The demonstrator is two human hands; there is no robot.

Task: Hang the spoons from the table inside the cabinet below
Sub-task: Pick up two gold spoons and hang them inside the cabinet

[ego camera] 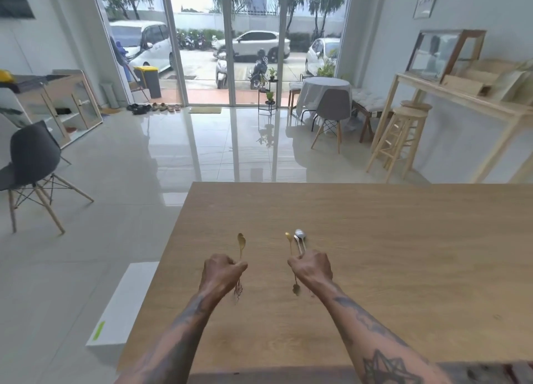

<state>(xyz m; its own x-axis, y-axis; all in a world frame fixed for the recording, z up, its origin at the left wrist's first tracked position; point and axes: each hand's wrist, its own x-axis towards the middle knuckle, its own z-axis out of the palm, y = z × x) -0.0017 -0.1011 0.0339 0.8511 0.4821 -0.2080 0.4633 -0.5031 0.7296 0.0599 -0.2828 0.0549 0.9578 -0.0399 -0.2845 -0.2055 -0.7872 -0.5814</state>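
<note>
Over the wooden table (375, 239), my left hand (220, 274) is closed around the handle of a gold spoon (241, 243), whose bowl points up and away from me. My right hand (313, 269) grips a small bunch of spoons: a gold one (288, 238) and two silver ones (300, 235) stick up from the fist. Another gold spoon end (296, 288) hangs below that fist. Both hands hover a little above the tabletop, side by side. The cabinet below the table is out of sight.
A dark chair (31, 158) stands on the tiled floor at the left. A white box (127, 303) lies on the floor beside the table's left edge. Wooden stools (403, 135) and a tall wooden counter stand at the right; a glass door lies ahead.
</note>
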